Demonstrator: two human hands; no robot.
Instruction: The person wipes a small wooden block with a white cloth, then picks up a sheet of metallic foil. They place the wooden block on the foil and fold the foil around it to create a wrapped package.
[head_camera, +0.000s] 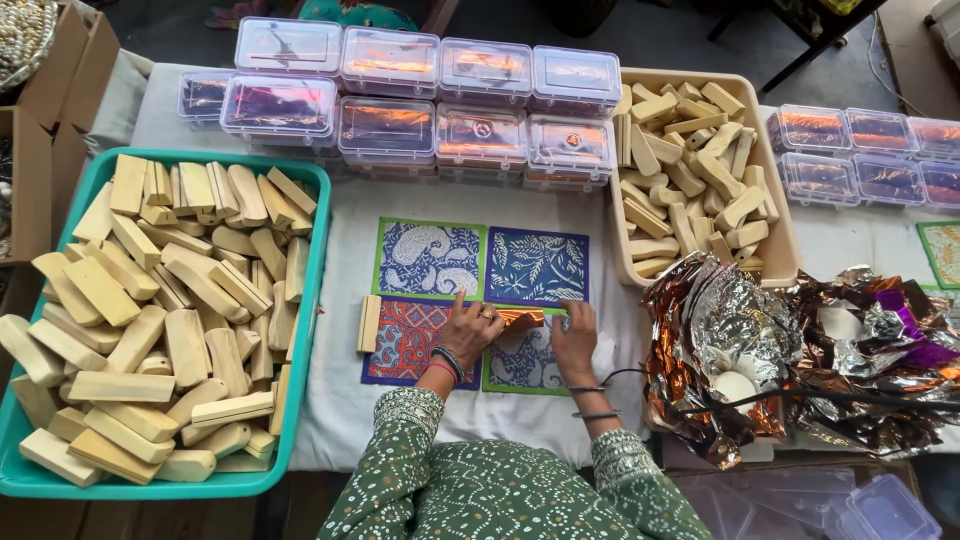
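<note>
Left hand (468, 328) spread flat, fingers loose and extended, pressing down on the red patterned card (405, 340) and touching the left end of a small copper-coloured foil piece (520, 320). Right hand (575, 335) likewise flat, fingers slightly parted, resting on the grey-and-green patterned card (525, 362) with fingertips at the right end of the same foil piece. Neither hand clenched; no clear grip visible, only pressing and pinching at the foil's edges, though cannot tell whether fingertips actually nip it.

Foil piece mostly hidden between the two hands, shape hard to make out. Much of the grey-and-green card covered by the right hand and wrist. Teal tray (318, 300) cut off at the left and near edges; crumpled foil heap (800, 350) running out of view at the right.

Foil piece lying at the centre of the white-covered tabletop (330, 400), where four cards meet, long axis running left to right. Just left of the red card, a single wooden block (369, 323), long axis near to far. Farther off, the green-bordered paisley card (430, 258) and the blue leaf card (537, 265), side by side.
</note>
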